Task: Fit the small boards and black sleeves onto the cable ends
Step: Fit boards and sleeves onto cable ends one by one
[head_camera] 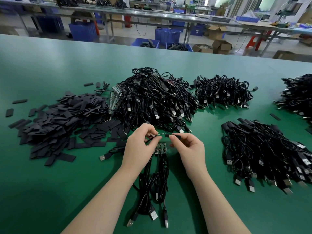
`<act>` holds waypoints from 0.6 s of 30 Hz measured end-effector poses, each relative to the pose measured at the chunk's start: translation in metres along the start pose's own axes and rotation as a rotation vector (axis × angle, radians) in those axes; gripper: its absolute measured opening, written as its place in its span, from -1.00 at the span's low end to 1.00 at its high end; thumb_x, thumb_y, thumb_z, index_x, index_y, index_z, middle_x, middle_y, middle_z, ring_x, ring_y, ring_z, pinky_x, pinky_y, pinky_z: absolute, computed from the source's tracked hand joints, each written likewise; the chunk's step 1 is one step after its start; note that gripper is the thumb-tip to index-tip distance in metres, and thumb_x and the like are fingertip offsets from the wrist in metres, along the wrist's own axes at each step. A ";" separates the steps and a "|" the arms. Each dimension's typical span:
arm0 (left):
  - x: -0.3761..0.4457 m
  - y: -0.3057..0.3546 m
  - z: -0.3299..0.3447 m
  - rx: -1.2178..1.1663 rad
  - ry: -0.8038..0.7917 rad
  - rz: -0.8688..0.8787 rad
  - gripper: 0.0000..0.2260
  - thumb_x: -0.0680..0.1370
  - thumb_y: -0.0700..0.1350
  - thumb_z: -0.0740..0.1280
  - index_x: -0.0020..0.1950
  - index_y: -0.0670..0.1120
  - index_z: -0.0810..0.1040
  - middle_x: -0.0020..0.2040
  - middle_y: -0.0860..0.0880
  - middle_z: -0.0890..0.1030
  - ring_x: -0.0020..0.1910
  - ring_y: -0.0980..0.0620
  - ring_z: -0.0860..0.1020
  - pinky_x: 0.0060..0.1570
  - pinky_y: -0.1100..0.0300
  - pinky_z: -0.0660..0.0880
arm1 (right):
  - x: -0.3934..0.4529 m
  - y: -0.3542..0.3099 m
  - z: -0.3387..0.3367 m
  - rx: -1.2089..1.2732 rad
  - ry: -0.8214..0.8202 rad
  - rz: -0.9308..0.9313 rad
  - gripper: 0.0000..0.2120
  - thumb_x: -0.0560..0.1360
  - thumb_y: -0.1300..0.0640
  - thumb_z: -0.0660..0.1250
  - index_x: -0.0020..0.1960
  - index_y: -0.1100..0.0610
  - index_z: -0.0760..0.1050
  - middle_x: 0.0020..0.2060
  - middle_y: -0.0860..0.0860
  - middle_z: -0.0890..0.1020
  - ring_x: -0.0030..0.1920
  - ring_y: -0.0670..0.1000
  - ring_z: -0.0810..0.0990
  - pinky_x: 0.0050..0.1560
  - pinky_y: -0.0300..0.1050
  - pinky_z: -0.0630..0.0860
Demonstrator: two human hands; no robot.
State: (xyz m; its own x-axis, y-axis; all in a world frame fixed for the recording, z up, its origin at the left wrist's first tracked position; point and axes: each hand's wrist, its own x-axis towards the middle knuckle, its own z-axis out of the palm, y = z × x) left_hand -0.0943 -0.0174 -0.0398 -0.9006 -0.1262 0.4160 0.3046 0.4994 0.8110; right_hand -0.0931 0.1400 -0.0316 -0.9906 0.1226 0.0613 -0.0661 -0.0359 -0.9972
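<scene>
- Two hands meet above the table (50,191): the left hand (137,144) pinches a cable end (156,135) with its small board, and the right hand (187,146) pinches a black sleeve (172,136).
- Sleeve mouth sits just right of the left grip, apart from the board tip.
- Sleeve looks light, soft and easily flattened; hold it by its edges, judging by shape.
- Board seems thin and fragile; grip it close behind, on the cable.
- Spare sleeves (59,122) lie far left.

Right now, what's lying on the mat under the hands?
Between the left hand and right hand, small boards lie on the green mat, with black cables trailing toward the person. How the boards join the cables is too small to tell.
</scene>
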 end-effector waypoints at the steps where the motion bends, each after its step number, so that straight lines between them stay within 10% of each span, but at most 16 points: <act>1: 0.000 0.000 0.000 -0.006 0.004 -0.003 -0.76 0.48 -0.12 0.47 -0.11 0.15 0.44 -0.11 0.20 0.57 -0.08 0.20 0.55 -0.12 0.39 0.45 | 0.000 0.000 0.000 -0.003 0.003 0.000 -0.94 0.45 0.20 0.51 -0.14 0.06 0.68 -0.27 -0.02 0.72 -0.24 -0.04 0.68 -0.19 -0.33 0.54; 13: -0.003 0.002 -0.002 0.118 -0.040 0.055 -0.81 0.56 -0.01 0.38 0.17 0.13 0.62 0.08 0.24 0.61 0.11 0.42 0.47 0.08 0.41 0.46 | -0.001 0.000 -0.001 0.024 -0.020 -0.008 -0.82 0.46 0.18 0.51 -0.14 -0.12 0.70 -0.23 -0.02 0.73 -0.21 0.00 0.70 -0.13 -0.26 0.59; 18: -0.002 0.007 -0.003 0.248 -0.048 0.146 -0.76 0.60 -0.03 0.32 0.25 0.03 0.60 0.10 0.10 0.64 0.04 0.19 0.55 -0.02 0.34 0.46 | -0.002 -0.001 -0.001 0.039 -0.003 -0.004 -0.86 0.46 0.17 0.50 -0.14 -0.08 0.71 -0.22 0.00 0.73 -0.23 -0.01 0.71 -0.16 -0.30 0.57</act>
State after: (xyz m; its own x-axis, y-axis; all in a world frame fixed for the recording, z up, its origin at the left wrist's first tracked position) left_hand -0.0890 -0.0160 -0.0338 -0.8683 0.0003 0.4960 0.3523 0.7042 0.6164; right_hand -0.0912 0.1404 -0.0305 -0.9906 0.1201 0.0650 -0.0742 -0.0737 -0.9945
